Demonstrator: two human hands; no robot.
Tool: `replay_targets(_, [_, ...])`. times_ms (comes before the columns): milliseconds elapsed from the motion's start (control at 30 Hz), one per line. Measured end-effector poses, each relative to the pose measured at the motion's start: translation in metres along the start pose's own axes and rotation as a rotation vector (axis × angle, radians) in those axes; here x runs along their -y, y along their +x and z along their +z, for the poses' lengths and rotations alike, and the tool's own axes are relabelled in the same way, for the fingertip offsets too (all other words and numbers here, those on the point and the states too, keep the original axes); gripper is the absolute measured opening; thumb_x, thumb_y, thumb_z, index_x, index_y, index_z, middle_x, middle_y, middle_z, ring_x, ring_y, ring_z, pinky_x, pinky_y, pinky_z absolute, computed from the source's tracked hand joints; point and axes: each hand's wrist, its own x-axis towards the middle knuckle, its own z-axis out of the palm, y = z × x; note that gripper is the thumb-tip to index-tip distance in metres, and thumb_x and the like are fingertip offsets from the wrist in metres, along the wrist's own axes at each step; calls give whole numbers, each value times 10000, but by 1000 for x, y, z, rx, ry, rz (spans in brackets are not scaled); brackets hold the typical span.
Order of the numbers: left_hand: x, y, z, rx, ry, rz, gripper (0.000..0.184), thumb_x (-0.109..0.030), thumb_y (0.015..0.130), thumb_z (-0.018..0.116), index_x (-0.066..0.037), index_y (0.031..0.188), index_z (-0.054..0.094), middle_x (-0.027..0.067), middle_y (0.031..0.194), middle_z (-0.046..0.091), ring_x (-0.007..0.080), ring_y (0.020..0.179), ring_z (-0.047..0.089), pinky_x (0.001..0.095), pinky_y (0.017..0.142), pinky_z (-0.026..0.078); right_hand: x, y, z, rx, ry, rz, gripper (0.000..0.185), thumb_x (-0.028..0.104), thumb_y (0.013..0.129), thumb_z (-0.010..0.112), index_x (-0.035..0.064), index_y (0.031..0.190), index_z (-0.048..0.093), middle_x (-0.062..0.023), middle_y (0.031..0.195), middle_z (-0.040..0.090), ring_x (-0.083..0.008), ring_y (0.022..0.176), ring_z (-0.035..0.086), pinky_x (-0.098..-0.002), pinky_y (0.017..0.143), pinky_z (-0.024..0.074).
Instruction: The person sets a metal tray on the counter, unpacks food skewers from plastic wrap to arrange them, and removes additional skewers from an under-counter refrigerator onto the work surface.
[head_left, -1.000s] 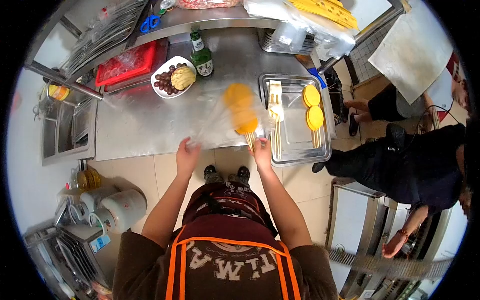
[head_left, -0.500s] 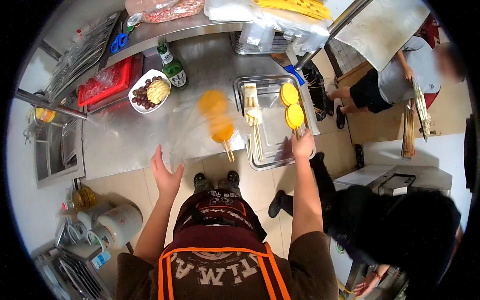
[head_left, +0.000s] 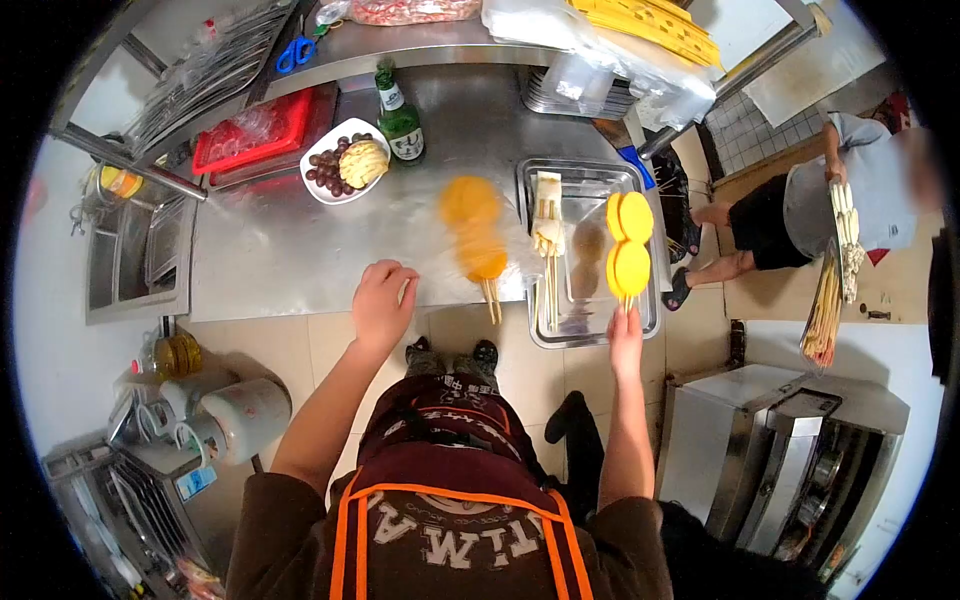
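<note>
My right hand (head_left: 626, 338) is closed around the sticks of skewers carrying yellow round slices (head_left: 630, 268), held over the right side of a metal tray (head_left: 572, 338). Also in the tray lie pale skewers (head_left: 548, 236) with folded pieces at the top of their sticks. Left of the tray, orange round slices on sticks (head_left: 487, 265) lie under a clear plastic bag (head_left: 440, 285), hazy through the film. At the bag's left edge, my left hand (head_left: 383, 308) has its fingers curled together, seemingly pinching the film.
A white plate (head_left: 340, 194) of grapes and pale yellow fruit stands beside a green bottle (head_left: 402, 125). Behind are a red tray (head_left: 255, 135) and a shelf (head_left: 430, 48) with scissors and bags. At right, another person (head_left: 835, 195) holds skewers. A steel appliance (head_left: 730, 440) stands lower right.
My right hand has raised the yellow skewers off the tray. My left hand's spread fingers have drawn together at the bag's edge. The view has shifted, and the dark-clothed person is mostly out of sight.
</note>
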Motion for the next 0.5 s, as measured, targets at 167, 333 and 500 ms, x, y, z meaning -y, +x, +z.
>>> replay_targets(167, [0,23,-2,-57,-330,-214,55,-70,773,583,-42,818,597,81,822,534,177,687,519,258,602,437,41,-125,0,256,105,142,115,189,919,396,100,869,450,69,610,347,-27,503,301,-174,441,256])
replay_targets(333, [-6,41,-10,-88,-495,-211,51,-51,790,566,-24,824,592,69,822,536,142,677,516,243,591,439,33,-159,53,567,252,367,113,177,910,413,84,854,446,53,636,360,-43,517,328,-193,453,286])
replay_targets(500, [-1,35,-7,-62,-499,-160,69,-73,760,595,-32,813,612,69,798,529,147,605,488,255,572,418,11,-106,144,557,163,214,150,195,902,423,55,852,443,9,643,409,-80,574,398,-237,507,345])
